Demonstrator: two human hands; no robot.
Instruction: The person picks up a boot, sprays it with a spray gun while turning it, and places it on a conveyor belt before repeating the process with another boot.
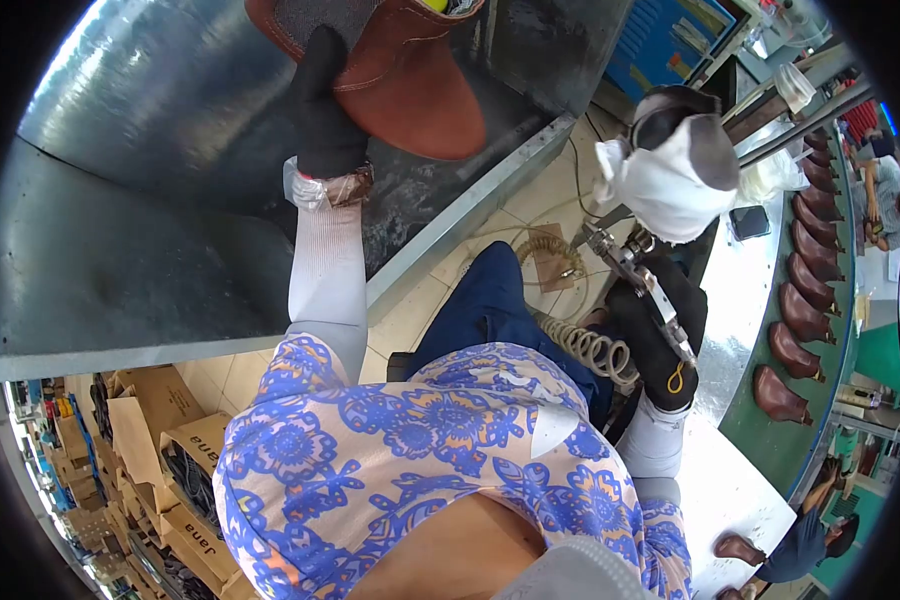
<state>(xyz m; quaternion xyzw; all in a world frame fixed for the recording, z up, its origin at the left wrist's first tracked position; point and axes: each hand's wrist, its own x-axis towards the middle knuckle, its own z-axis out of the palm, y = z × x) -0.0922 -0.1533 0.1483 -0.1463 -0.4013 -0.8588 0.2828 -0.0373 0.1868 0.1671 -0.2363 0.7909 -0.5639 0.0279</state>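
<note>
A reddish-brown leather boot [410, 95] is held up at the top of the view, its toe pointing down and right. My left hand [328, 115], in a black glove, grips it at the heel end; some of the fingers are hidden behind or under the boot. In my black-gloved right hand [660, 335] is a metal spray gun [635, 268]. A dark cup wrapped in white cloth [675, 180] is at its top end. A coiled air hose [590, 350] hangs close by my right hand.
A grey metal booth [100, 270] surrounds the boot, with a raised front edge. To the right, a green conveyor [750, 440] carries several brown shoes [805, 285]. A phone [750, 222] rests on the metal ledge. Cardboard boxes [195, 535] stand at lower left. Other people [810, 540] are farther right.
</note>
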